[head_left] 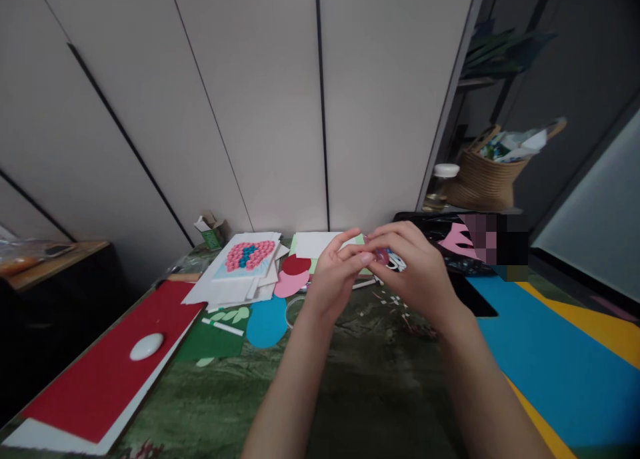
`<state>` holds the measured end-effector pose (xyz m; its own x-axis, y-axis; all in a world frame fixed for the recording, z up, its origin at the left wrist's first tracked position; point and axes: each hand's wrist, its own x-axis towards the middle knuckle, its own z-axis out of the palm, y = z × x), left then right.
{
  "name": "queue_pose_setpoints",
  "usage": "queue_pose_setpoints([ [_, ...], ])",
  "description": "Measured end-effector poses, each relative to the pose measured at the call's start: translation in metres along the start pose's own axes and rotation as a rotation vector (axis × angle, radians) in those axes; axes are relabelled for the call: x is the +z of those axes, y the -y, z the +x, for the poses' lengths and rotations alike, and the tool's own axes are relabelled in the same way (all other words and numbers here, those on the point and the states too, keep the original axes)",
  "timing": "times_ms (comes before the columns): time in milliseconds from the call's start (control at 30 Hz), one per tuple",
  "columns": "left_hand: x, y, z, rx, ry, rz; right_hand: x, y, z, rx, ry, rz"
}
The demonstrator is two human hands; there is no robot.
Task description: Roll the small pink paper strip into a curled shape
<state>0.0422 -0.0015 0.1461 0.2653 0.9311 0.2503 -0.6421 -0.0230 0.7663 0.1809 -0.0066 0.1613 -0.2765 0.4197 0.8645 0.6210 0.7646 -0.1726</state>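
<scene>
- The two hands met above the middle of the table, raised a little over the green cloth (pixel 350 379), probably so that the small work stayed close to the eyes.
- The left hand (pixel 333 279) was curled, its thumb and first finger pressed together at the tip of a small pink piece (pixel 383 256); it seemed to steady the piece more than to carry it.
- The right hand (pixel 417 272) was closed around the same pink piece from the right side, the fingers bent over it. Most of the piece was hidden, so I cannot tell its exact shape; it looked like a small roll of paper.
- The pink piece was therefore between both hands, in the air, above the far middle part of the table, and not touching it.
- On the far left lay a white card (pixel 245 262) with pink and blue rolls set in rows, on a pile of white sheets; it lay flat, perhaps so that the rolls would not move.
- Just beside it, nearer the hands, were a dark red oval (pixel 297 264), a pink oval (pixel 290 284) and a blue oval (pixel 267 322), partly overlapping.
- On the near left, a white oval thing (pixel 147 346) rested on a red sheet (pixel 100 379), maybe as a weight.
- On the right lay a blue sheet (pixel 545 359) over a yellow sheet (pixel 600 329), well apart from the hands.
- A woven basket (pixel 485 179) stood far right, behind the table.
</scene>
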Motion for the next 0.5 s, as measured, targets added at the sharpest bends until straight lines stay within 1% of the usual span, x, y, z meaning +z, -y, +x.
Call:
queue_pose_setpoints([
  [133, -0.005, -0.003, 0.001, 0.003, 0.034, 0.008, -0.004, 0.002, 0.001, -0.011, 0.02, 0.03],
  [300, -0.011, -0.008, 0.001, 0.048, 0.098, 0.041, -0.008, 0.006, 0.001, -0.027, 0.06, 0.042],
  [400, -0.014, -0.012, 0.0, 0.029, 0.133, 0.068, -0.011, 0.007, 0.001, -0.034, 0.111, 0.065],
  [500, -0.016, -0.014, 0.0, 0.027, 0.145, 0.094, -0.012, 0.008, 0.002, -0.031, 0.13, 0.08],
])
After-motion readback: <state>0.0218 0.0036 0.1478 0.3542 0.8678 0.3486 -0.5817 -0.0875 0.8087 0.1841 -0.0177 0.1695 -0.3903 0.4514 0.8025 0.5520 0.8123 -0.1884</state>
